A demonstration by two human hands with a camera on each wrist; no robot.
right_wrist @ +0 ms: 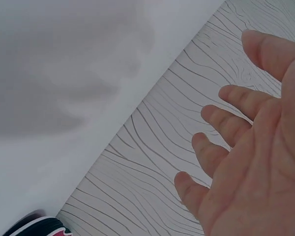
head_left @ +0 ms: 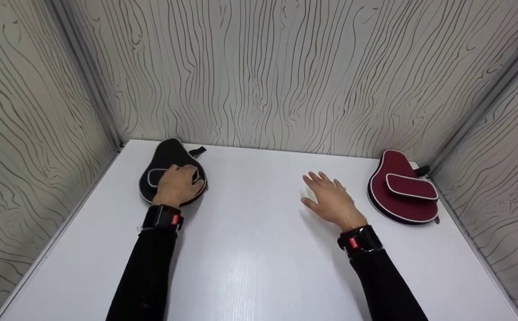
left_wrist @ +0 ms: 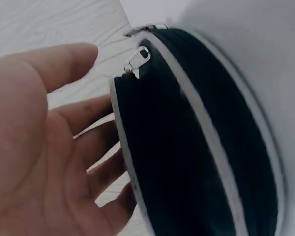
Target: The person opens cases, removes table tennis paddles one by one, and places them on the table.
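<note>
A black table tennis bat case (head_left: 169, 154) with pale piping lies at the left of the white table. Over its pocket is my left hand (head_left: 178, 182), its fingers spread. In the left wrist view, the fingertips of that hand (left_wrist: 69, 147) pass behind the pocket's piped edge, and the thumb stands apart from the case (left_wrist: 196, 132). A metal zip pull (left_wrist: 137, 60) shows there. My right hand (head_left: 333, 201) hovers above the table with spread fingers, holding nothing. To its right lies a dark red bat case (head_left: 401, 207) with a front pocket.
The white table (head_left: 250, 232) is bounded by wood-grain patterned panels (head_left: 259, 80) at the back and both sides. Each case has a black strap; the left strap (head_left: 197, 151) points toward the back panel. The red case lies close to the right panel.
</note>
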